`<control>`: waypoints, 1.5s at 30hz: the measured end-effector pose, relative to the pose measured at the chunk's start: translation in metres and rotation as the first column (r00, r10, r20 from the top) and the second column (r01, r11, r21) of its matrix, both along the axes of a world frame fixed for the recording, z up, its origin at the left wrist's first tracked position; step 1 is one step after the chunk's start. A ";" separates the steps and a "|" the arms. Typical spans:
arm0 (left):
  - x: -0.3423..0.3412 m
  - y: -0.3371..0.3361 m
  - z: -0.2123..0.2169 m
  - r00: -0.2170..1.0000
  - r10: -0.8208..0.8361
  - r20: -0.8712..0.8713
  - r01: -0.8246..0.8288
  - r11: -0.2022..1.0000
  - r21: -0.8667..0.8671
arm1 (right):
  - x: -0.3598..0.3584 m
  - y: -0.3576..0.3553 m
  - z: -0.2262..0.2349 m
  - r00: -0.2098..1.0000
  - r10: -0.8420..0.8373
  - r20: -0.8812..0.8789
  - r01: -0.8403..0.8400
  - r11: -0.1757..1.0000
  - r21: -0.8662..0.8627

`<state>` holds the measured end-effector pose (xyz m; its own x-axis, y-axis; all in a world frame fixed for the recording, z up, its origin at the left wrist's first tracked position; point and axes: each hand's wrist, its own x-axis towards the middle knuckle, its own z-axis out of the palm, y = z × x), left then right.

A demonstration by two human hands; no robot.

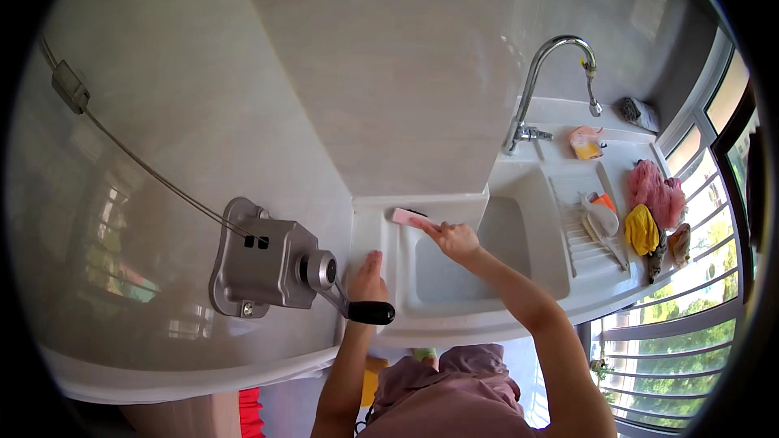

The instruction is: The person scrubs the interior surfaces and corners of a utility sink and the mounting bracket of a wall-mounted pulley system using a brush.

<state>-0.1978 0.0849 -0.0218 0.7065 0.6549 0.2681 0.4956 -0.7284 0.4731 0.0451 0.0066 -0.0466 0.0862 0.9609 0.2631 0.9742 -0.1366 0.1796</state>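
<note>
My right hand [456, 241] is closed around the handle of a pink scrub brush [411, 217]. Dark bristles show along the brush's far edge, at the back left part of the white sink [556, 280]. Left of the basin, my left hand [369, 280] lies against the sink's ledge with its fingers stretched out and nothing in it. A grey wall-mounted crank box [280, 264] with a black handle [372, 313] juts out close beside this hand, and the handle crosses in front of part of my wrist.
A chrome faucet [531, 85] rises behind the basin. On the ribbed washboard [568, 203] lies a white scoop-like tool [600, 223]. Pink [656, 193] and yellow cloths [641, 229] are heaped at the right, near a barred window [673, 357]. A cable [154, 162] runs along the left wall.
</note>
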 end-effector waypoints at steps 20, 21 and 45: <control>0.000 0.000 0.034 0.993 -0.011 -0.121 -0.030 0.941 -0.336 | -0.085 -0.033 0.010 0.911 0.017 -0.412 -0.072 0.990 -0.119; -0.010 0.002 0.025 0.993 0.000 -0.116 -0.040 0.940 -0.339 | -0.088 -0.044 0.022 0.913 0.027 -0.408 -0.084 0.989 -0.121; -0.047 -0.058 0.029 0.980 -0.196 0.037 0.198 0.933 -0.299 | -0.039 -0.198 0.090 0.893 0.174 -0.416 -0.328 0.883 -0.335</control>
